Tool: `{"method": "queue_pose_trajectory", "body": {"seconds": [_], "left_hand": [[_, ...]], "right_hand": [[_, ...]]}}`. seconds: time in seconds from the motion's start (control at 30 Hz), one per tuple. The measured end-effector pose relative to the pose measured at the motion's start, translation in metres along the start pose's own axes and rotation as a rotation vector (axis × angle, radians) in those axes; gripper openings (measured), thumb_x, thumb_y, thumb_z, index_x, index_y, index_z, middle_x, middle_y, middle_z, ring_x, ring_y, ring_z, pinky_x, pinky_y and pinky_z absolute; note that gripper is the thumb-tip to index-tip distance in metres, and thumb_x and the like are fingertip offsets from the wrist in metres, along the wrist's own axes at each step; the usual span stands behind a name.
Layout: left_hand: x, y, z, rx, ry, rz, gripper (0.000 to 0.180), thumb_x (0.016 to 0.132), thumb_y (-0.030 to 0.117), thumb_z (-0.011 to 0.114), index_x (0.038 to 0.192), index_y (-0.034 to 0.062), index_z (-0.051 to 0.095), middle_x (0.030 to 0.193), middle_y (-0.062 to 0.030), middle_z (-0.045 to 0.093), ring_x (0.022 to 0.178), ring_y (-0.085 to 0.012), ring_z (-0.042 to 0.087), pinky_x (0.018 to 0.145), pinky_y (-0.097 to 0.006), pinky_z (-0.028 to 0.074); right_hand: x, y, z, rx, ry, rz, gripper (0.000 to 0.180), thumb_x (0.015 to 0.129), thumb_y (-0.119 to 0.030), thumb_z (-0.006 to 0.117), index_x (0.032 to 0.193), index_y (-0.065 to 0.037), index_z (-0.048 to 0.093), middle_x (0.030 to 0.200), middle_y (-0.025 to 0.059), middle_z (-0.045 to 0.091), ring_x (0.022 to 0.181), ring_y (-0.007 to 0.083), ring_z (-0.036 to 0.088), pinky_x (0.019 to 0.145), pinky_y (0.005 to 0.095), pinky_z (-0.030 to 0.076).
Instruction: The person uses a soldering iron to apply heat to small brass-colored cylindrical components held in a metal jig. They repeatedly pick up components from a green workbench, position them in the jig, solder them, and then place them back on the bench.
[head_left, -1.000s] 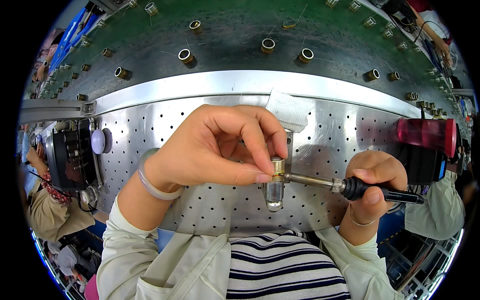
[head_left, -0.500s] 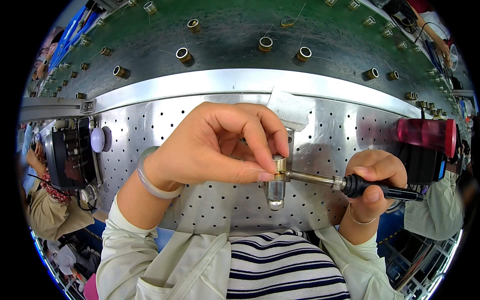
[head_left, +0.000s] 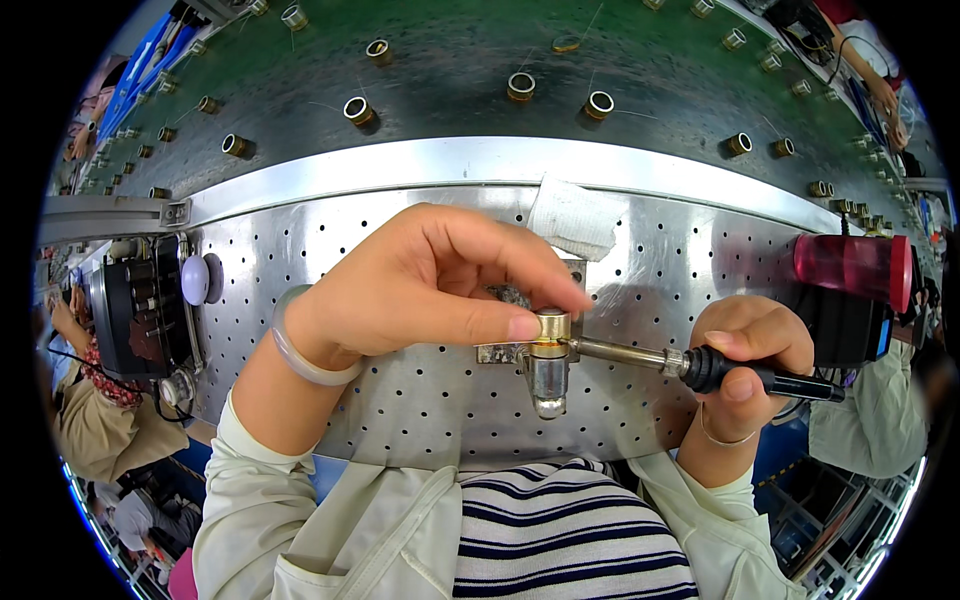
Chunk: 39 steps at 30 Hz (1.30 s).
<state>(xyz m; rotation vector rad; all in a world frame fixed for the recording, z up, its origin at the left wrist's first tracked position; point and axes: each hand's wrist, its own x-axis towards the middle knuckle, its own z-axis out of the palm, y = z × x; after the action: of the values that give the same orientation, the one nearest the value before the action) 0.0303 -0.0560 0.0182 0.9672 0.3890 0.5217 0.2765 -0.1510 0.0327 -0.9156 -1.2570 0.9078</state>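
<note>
A short brass-coloured metal ring with a copper band (head_left: 551, 325) sits on an upright silver post fixture (head_left: 549, 385) in the middle of the bench. Around the ring, the thumb and index finger of my left hand (head_left: 430, 285) are closed, thumb at its left side and index fingertip at its far right. A soldering iron (head_left: 640, 355) with a black handle lies in the grip of my right hand (head_left: 752, 345). Its tip touches, or nearly touches, the right side of the copper band. My left fingers partly hide the metal block behind the post.
Beyond a pale metal rail (head_left: 450, 160), a dark green belt (head_left: 450, 90) carries several small rings with thin wires. A folded white cloth (head_left: 575, 215) lies near the rail. A black device (head_left: 140, 310) stands at left, a pink-red container (head_left: 850, 272) at right. Other people sit on both sides.
My left index finger has shifted from the ring's near face to its far right side, and the thumb has risen slightly. Rings on the belt have slid a little left. The iron stays nearly still.
</note>
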Motion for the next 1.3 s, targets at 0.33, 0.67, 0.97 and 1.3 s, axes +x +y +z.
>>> {"method": "queue_pose_trajectory", "body": {"seconds": [0.33, 0.67, 0.97, 1.3], "left_hand": [[-0.002, 0.006, 0.000, -0.029, -0.022, -0.077, 0.029, 0.072, -0.007, 0.069, 0.101, -0.0095, 0.065, 0.100, -0.0189, 0.061, 0.086, -0.0186, 0.061, 0.076, -0.024, 0.051], [0.000, 0.001, -0.004, -0.029, -0.041, -0.084, 0.032, 0.071, -0.006, 0.072, 0.102, -0.0088, 0.065, 0.101, -0.0180, 0.061, 0.090, -0.0191, 0.061, 0.077, -0.024, 0.051], [-0.005, 0.010, -0.015, -0.042, -0.082, -0.165, 0.060, 0.069, 0.007, 0.077, 0.122, -0.0063, 0.054, 0.108, -0.0179, 0.061, 0.100, -0.0185, 0.059, 0.079, -0.027, 0.051], [-0.002, -0.001, 0.005, -0.030, 0.091, 0.029, 0.027, 0.068, -0.007, 0.073, 0.094, -0.0040, 0.068, 0.098, -0.0164, 0.060, 0.083, -0.0186, 0.060, 0.074, -0.026, 0.052]], "right_hand": [[0.000, -0.001, -0.001, -0.013, -0.024, 0.000, 0.027, 0.066, -0.013, 0.080, 0.075, 0.005, 0.062, 0.065, 0.0128, 0.062, 0.052, 0.0186, 0.058, 0.050, 0.0251, 0.045], [0.001, 0.000, -0.003, 0.073, 0.042, -0.009, 0.027, 0.077, -0.017, 0.073, 0.080, 0.005, 0.058, 0.065, 0.0090, 0.057, 0.043, 0.0101, 0.047, 0.042, 0.0200, 0.037], [0.001, -0.001, -0.002, 0.153, 0.086, 0.104, 0.029, 0.076, -0.019, 0.076, 0.081, 0.004, 0.058, 0.066, 0.0078, 0.058, 0.044, 0.0079, 0.050, 0.044, 0.0175, 0.039], [-0.003, 0.000, 0.000, 0.138, 0.034, 0.096, 0.027, 0.075, -0.016, 0.077, 0.081, 0.004, 0.060, 0.066, 0.0090, 0.059, 0.045, 0.0113, 0.053, 0.047, 0.0202, 0.042]]}}
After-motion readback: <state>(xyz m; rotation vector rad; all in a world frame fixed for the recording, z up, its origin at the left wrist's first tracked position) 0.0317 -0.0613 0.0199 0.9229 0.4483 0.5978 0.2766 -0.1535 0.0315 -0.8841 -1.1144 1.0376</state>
